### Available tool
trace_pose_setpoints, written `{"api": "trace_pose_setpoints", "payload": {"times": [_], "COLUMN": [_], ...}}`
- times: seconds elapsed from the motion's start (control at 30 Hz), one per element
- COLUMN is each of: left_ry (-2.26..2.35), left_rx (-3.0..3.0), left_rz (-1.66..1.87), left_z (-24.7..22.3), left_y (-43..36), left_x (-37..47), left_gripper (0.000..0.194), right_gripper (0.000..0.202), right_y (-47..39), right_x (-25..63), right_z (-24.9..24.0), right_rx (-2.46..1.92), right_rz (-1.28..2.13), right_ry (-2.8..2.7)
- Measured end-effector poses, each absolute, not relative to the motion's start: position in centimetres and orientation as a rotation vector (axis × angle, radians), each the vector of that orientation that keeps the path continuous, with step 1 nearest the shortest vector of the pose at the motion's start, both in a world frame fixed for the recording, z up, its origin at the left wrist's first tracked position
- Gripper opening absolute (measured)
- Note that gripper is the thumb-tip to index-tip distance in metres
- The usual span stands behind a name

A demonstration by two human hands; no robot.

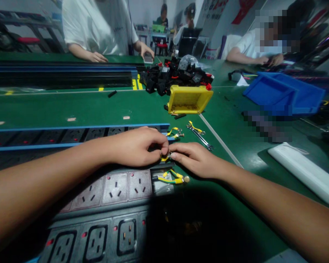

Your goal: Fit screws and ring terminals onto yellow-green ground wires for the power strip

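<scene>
My left hand (142, 146) reaches across the power strips with its thumb and forefinger pinched at a short yellow-green wire (164, 158). From the other side, my right hand (196, 157) meets it, thumb and fingertips closed at the wire's end; the small metal piece there is mostly hidden. Below the hands, a power strip (116, 190) with three-slot sockets has another yellow-green wire (168, 180) coming out of its end, with a brass-coloured screw on it. More wires (175, 133) with ring terminals show beyond my fingertips. A wrench (200, 137) lies past my right hand.
Nearest me is a strip with larger sockets (95, 243). A yellow bin (190, 100) with small brass parts stands before a pile of black socket modules (172, 75). Blue bins (285, 91) and a long white object (304, 173) are at right. Other people sit or stand across the table.
</scene>
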State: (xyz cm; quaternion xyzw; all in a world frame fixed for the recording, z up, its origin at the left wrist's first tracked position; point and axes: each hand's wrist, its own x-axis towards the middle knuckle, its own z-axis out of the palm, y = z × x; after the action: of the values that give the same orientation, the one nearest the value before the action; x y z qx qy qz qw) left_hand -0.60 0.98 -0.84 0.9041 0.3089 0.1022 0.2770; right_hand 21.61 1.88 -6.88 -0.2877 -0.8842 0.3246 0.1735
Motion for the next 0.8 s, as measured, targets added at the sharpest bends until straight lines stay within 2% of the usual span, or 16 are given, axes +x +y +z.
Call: {"api": "trace_pose_setpoints", "payload": {"times": [0.23, 0.8], "left_ry": [0.849, 0.848], "left_rx": [2.431, 2.432], "left_rz": [0.26, 0.289], "left_z": [-0.95, -0.9], "left_y": [1.04, 1.09], "left_x": [-0.48, -0.33], "left_gripper": [0.017, 0.017], "right_gripper": [0.029, 0.019], "right_y": [1.78, 1.66], "right_x": [21.17, 21.02], "right_z": [-7.05, -7.07], "right_rx": [-0.909, -0.948], "right_rz": [1.081, 1.061], "right_ry": [-2.386, -2.352]}}
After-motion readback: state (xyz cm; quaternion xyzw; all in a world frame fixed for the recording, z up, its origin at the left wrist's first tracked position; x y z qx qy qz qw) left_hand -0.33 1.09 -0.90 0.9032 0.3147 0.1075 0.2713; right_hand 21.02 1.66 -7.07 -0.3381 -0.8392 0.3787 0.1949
